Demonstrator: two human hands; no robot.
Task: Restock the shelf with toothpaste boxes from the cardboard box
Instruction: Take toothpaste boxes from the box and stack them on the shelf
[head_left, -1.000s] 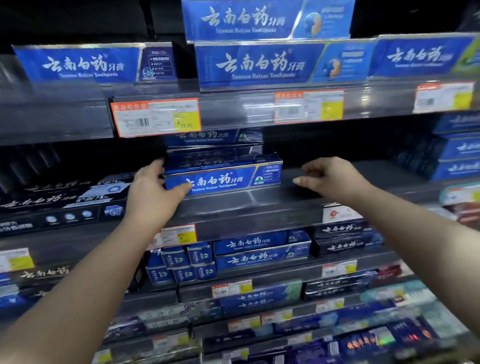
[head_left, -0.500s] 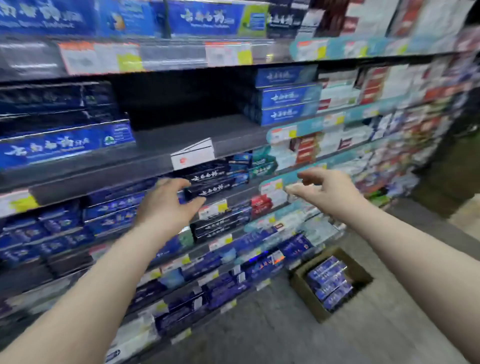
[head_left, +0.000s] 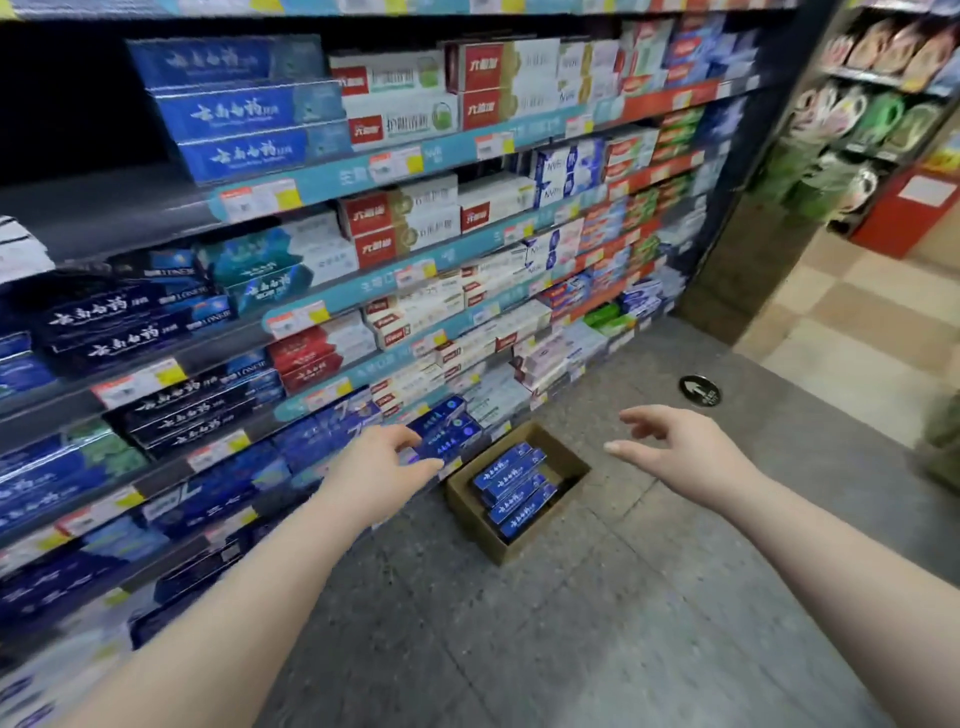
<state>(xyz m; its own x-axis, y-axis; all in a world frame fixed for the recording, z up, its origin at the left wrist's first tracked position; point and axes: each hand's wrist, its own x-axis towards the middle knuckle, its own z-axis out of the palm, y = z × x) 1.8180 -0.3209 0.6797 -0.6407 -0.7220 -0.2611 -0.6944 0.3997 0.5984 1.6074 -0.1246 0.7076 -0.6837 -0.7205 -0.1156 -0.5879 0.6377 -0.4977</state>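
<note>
1. Head view: the left hand (head_left: 382, 470) and right hand (head_left: 685, 449) reach down, both spread wide and holding nothing, toward the cardboard box (head_left: 519, 491) on the floor (head_left: 597, 623) beside the shelf (head_left: 332, 291).
2. Blue toothpaste boxes (head_left: 511, 488) remain inside it, so restocking looks unfinished.
3. Half a second ago the hands hovered higher, at shelf level; now they are lower and nearer the carton.

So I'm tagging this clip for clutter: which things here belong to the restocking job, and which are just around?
Job:
- cardboard box on the floor
- blue toothpaste boxes inside it
- shelf
- left hand and right hand, both empty

Just around:
- red-and-white boxes
- black boxes
- arrow floor sticker
- green goods on the far rack
</note>
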